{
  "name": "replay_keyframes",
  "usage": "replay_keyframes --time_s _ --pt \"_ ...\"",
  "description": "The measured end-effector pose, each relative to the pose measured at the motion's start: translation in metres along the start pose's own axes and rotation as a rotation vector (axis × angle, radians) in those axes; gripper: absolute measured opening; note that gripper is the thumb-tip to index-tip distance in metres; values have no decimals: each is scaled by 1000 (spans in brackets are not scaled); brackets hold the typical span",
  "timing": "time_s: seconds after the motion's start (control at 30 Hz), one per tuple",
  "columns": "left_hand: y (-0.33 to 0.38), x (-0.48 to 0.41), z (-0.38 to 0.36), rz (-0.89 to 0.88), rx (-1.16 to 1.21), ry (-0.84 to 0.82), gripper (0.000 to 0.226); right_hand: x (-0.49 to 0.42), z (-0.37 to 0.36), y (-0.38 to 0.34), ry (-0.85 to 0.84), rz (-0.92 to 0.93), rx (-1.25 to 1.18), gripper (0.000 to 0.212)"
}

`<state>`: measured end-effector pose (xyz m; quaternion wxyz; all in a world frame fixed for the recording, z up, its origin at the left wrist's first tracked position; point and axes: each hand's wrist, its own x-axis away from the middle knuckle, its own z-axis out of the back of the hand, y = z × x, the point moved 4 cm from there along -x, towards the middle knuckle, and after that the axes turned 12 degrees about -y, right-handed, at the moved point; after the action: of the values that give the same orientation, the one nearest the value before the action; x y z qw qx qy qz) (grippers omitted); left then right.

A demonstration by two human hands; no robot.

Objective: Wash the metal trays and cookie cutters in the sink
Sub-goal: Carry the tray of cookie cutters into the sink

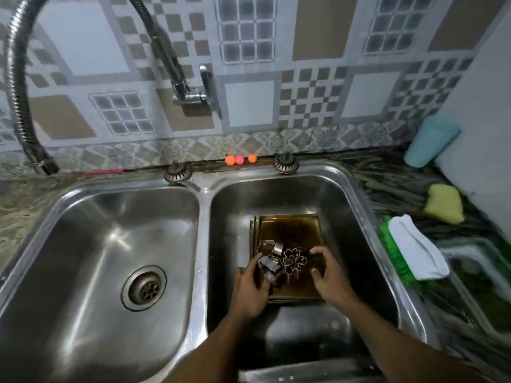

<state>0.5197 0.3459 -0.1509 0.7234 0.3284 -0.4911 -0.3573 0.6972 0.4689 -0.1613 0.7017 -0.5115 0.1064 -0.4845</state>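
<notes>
Fingers (255, 261) of my left hand (249, 288) curl round a dark cookie cutter (272, 272); my right hand (329, 275) is curled beside the flower cutter (293, 259), grip unclear. Both cutters lie on stacked metal trays (290, 228) in the right basin (345, 205); no water or suds show, so washing looks barely begun.

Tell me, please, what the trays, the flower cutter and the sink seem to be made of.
Trays: probably metal with a glossy amber-brown coat; thin raised rims, soft sheen. Flower cutter: thin bright metal strip, likely steel or tin; its edges glint. Sink: stainless steel, brushed; grey, with streaky reflections.
</notes>
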Motion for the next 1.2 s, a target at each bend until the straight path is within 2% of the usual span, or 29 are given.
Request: replay_keyframes --time_s 0.1,0.2,0.3,0.37,0.43,0.5,0.6,0.67,0.8,0.93,1.2 --pt "-7 -13 -7 1 -23 -9 68 -14 -3 16 -26 9 44 58" --pt "-15 -29 -12 11 -168 -17 71 -25 5 20 -70 -11 92 61" --pt "-11 -38 -11 7 -346 41 66 -26 18 4 -32 -70 397 52" --pt "-1 -41 -4 -26 -492 99 66 -24 19 -15 -22 49 548 53" --pt "11 -47 1 -53 -635 56 69 -23 11 -29 -136 136 603 57" --pt "19 -53 6 -52 -724 -19 67 -29 3 -29 -231 121 665 55" --pt "22 -60 10 -13 -718 -99 62 -39 -3 -29 -204 122 732 41" --pt "20 -62 10 -12 -694 -82 58 -45 -4 -30 -179 133 778 36" --pt "19 -66 6 22 -665 -63 51 -48 -6 -28 -182 160 772 24" --pt "20 -68 3 55 -714 -66 52 -47 -8 -29 -175 196 687 24" --pt "23 -52 10 -80 -558 -29 37 -31 0 -41 -178 195 474 21"
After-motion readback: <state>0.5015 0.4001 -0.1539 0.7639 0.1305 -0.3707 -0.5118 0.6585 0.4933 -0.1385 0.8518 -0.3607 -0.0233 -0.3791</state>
